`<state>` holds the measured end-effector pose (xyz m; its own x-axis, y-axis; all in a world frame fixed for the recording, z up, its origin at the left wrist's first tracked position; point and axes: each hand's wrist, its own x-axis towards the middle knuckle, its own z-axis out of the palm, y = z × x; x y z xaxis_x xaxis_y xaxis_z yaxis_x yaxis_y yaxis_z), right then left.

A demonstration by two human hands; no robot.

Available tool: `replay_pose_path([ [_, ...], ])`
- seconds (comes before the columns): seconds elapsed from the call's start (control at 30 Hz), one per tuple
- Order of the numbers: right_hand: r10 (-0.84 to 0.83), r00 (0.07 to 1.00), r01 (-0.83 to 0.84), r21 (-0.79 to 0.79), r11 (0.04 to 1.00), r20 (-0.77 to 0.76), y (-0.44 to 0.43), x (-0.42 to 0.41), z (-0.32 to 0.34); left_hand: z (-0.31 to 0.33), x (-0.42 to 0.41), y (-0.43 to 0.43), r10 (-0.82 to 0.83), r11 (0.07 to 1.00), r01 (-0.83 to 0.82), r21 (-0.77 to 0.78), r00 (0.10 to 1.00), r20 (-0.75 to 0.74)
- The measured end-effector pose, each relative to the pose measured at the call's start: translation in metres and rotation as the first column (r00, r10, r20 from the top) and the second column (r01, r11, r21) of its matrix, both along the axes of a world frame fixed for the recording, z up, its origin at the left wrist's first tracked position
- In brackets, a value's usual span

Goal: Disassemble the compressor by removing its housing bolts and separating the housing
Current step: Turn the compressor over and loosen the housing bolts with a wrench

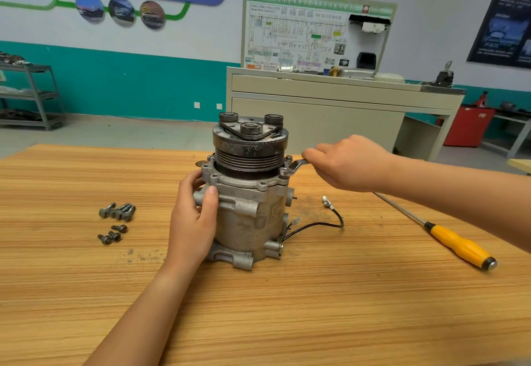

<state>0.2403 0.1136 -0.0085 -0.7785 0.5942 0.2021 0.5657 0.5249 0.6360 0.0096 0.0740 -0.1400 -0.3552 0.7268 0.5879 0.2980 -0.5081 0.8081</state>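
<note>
Compressor (250,201) stands upright on the table (287,322), pulley (250,150) on top. L hand (192,222) wraps the compressor's left side, fingers & thumb curled round the housing just under the flange, bracing it. R hand (353,161) is right of the compressor at flange height, fingers closed round the wrench (296,166) handle. The wrench head sits on a bolt (285,171) at the compressor's upper right flange, tight beside the pulley. Step in hand is prob. loosening that bolt. To do it well: seat the head fully & square on the bolt before pulling, or it may round off. Little swing room beside the pulley, so short strokes, reseating each time. L hand should press down & against the turn, since the compressor is tall on a narrow base & could twist or tip. Loose bolts (117,212) lie well left of the compressor, so several are likely out; put this one w/ them. Wire (324,223) trails from its lower right and the driver (457,243) lies further right, both prob. outside the wrench's sweep.
</note>
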Motion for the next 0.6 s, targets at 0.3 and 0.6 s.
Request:
replay_pose_path([
  [0.3,0.244,0.924,-0.230,0.083,0.970,-0.294,0.015,-0.006,-0.017,0.000,0.001,-0.001,0.002,1.000,-0.002,0.005,1.000,0.004],
  [0.6,-0.211,0.756,0.065,-0.249,0.966,-0.619,-0.037,0.021,-0.006,0.000,-0.001,0.001,-0.010,1.000,0.010,-0.001,1.000,0.017],
])
